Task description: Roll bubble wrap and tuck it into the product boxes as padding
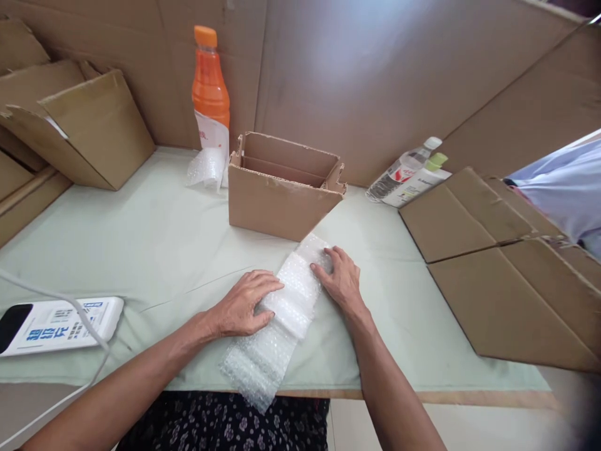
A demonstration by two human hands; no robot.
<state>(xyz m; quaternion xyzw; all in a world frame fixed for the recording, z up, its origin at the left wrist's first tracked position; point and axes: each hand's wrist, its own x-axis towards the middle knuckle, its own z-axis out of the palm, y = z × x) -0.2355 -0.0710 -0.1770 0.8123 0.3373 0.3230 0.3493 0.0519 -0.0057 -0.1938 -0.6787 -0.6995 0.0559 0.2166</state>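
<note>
A long strip of clear bubble wrap (263,357) lies on the pale green table (141,250), its near end hanging over the front edge. A white object seems wrapped inside its middle. My left hand (244,307) presses flat on the strip's left side. My right hand (340,279) rests on its far end, fingers spread on the wrap. Just behind stands a small open cardboard box (277,203).
An orange drink bottle (210,94) and a bubble wrap scrap (205,168) stand at the back. Two bottles (406,175) lie at back right. Flat cardboard (507,269) covers the right side, folded cardboard (89,131) the left. A white device (56,324) with cable lies near left.
</note>
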